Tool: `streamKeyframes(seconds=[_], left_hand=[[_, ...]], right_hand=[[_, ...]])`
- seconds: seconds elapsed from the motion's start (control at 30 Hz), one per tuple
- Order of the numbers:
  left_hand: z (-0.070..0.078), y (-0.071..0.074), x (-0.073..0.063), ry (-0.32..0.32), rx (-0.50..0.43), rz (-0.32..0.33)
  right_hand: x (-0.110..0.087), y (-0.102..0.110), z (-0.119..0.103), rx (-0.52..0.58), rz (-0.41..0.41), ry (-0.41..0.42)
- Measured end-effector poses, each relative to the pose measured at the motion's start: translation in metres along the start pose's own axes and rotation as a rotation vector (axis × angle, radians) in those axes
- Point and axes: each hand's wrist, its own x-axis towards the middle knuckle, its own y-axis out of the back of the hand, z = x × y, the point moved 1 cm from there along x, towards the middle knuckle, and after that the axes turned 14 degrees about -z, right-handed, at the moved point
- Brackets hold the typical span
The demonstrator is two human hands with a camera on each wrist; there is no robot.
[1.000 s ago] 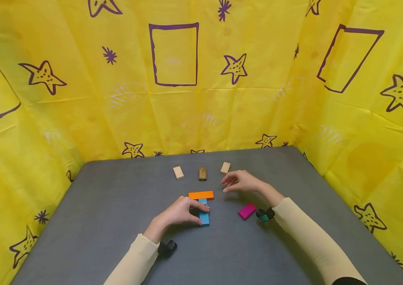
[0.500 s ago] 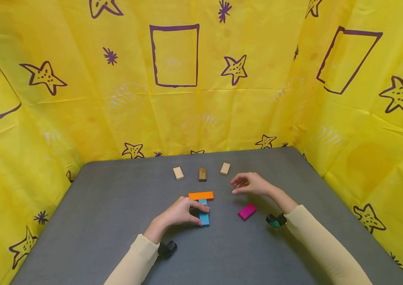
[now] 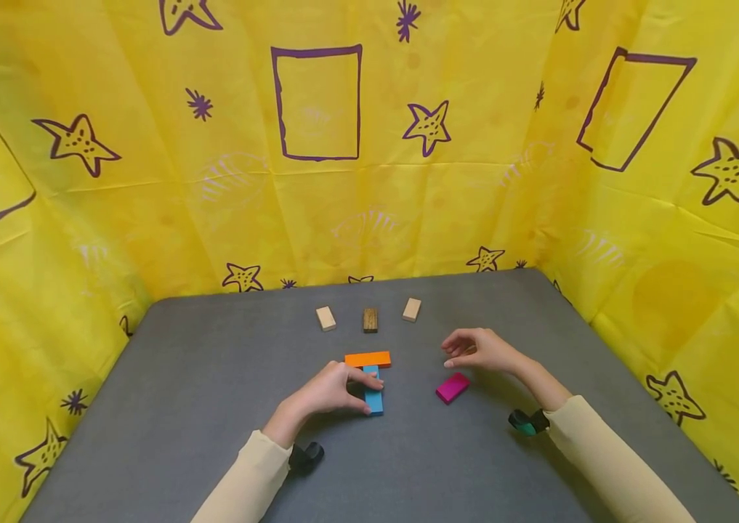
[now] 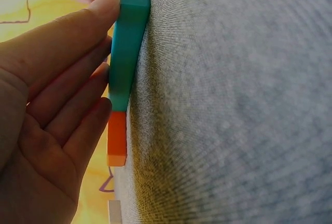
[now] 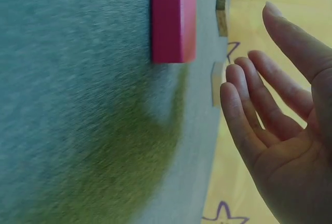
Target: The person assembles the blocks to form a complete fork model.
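My left hand (image 3: pixel 328 392) grips the blue wooden block (image 3: pixel 373 399), thumb at its near end and fingers along it. In the left wrist view the same blue block (image 4: pixel 129 47) looks teal and lies flat on the cloth. Its far end meets the middle of the orange block (image 3: pixel 368 359), which lies crosswise, so the two form a T. Over the table, to the right, my right hand (image 3: pixel 483 351) hovers with loosely bent fingers and holds nothing. Just below and left of it lies the magenta block (image 3: pixel 453 388), untouched; the right wrist view shows this magenta block (image 5: pixel 174 22) close up.
Behind the T stand two pale wooden blocks, the left pale block (image 3: pixel 326 318) and the right pale block (image 3: pixel 411 309), with a dark brown block (image 3: pixel 370 320) between them. The grey table (image 3: pixel 212 378) ends at a yellow patterned curtain (image 3: pixel 317 203).
My right hand has drawn away rightward and slightly toward me, from near the right pale block to above the magenta one. The left hand and the blocks stay put.
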Motion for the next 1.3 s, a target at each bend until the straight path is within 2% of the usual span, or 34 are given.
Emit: streamKeyframes(seconds=[0.3, 0.53, 0.87, 1.3], left_hand=[[0.002, 0.000, 0.000, -0.030, 0.028, 0.002], [0.002, 0.000, -0.001, -0.020, 0.020, -0.003], [-0.001, -0.001, 0.000, -0.023, 0.013, -0.001], [0.000, 0.000, -0.001, -0.005, 0.014, 0.011]], right_hand=[[-0.018, -0.007, 0.005, -0.012, 0.006, -0.001], [-0.024, -0.014, 0.011, -0.016, -0.004, -0.003], [-0.020, -0.022, 0.017, -0.003, -0.028, 0.026], [-0.007, -0.020, 0.018, 0.062, -0.080, 0.050]])
